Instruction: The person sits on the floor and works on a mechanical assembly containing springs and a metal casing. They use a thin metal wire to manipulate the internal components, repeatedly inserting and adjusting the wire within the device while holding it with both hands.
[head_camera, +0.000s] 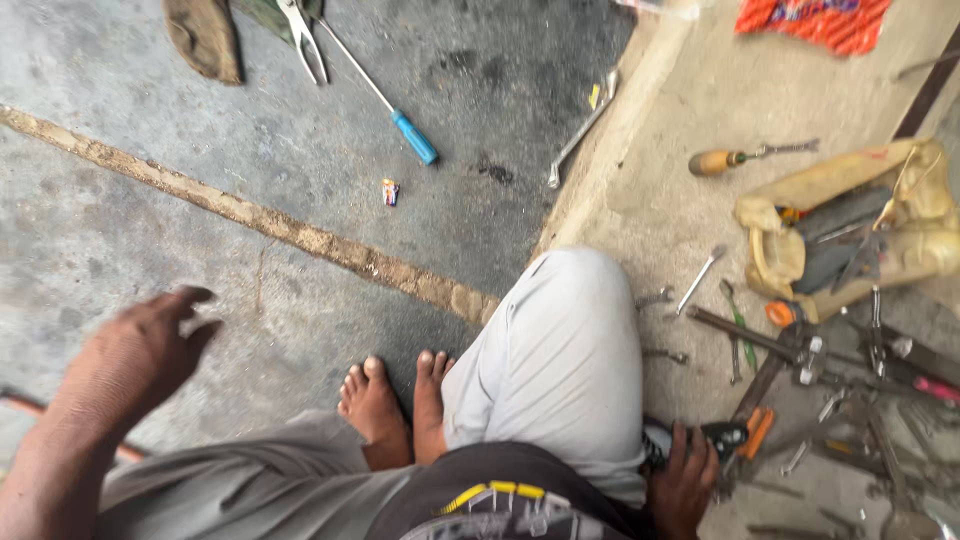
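My left hand (140, 350) hovers over the grey concrete floor at lower left, fingers spread and a little blurred, holding nothing. My right hand (685, 480) rests low at the bottom right beside my grey-trousered knee (560, 350), its fingers on a small black tool (722, 436) lying among scattered tools; I cannot tell if it grips it. My bare feet (395, 400) sit together on the floor between my legs.
A blue-handled screwdriver (385, 100), pliers (303, 38) and a spanner (582, 128) lie on the floor ahead. On the raised ledge at right are a wooden-handled screwdriver (740, 158), a yellowish tool bag (850, 235), an orange cloth (815, 20) and several wrenches (800, 350).
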